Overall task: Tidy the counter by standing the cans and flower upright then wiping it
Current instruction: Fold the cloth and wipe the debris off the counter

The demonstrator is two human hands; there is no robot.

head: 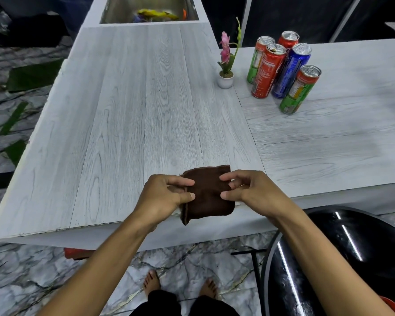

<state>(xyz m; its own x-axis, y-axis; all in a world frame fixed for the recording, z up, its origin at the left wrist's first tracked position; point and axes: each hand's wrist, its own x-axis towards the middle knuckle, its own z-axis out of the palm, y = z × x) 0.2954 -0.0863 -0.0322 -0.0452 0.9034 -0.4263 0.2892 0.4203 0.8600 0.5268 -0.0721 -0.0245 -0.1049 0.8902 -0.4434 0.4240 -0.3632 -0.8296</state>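
A folded brown cloth (206, 195) lies at the near edge of the grey wood-grain counter (128, 124). My left hand (163, 197) pinches the cloth's left edge between thumb and fingers. My right hand (249, 190) holds its right side, fingers curled over the top. Several cans (283, 69) stand upright in a cluster at the back right: red, blue and green-orange ones. A pink flower in a small white pot (225, 80) stands upright just left of the cans.
A steel sink (146, 10) with coloured items inside is set in the counter's far end. A glossy black chair (342, 258) stands at my right below the counter edge. Marble floor and my bare feet show below.
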